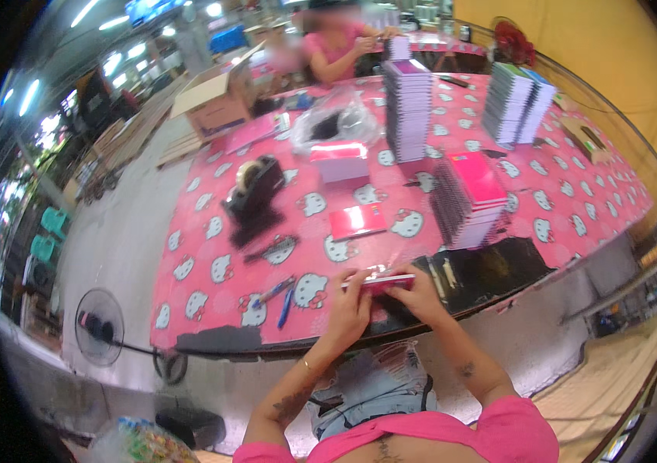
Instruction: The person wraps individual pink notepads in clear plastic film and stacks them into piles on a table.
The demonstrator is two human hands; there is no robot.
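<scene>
While the left hand (pixel 350 305) and the right hand (pixel 419 298) pinch the small notebook (pixel 379 283) by its opposite ends above the near edge of the tabletop (pixel 205 248), it looks light, fairly stiff and perhaps slippery, so both ends seem good places to hold.

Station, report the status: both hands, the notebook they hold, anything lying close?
Left hand, right hand: both gripping the pink notebook. Notebook: held edge-on between them. Close by: blue pen to the left, flat red notebook beyond.
</scene>
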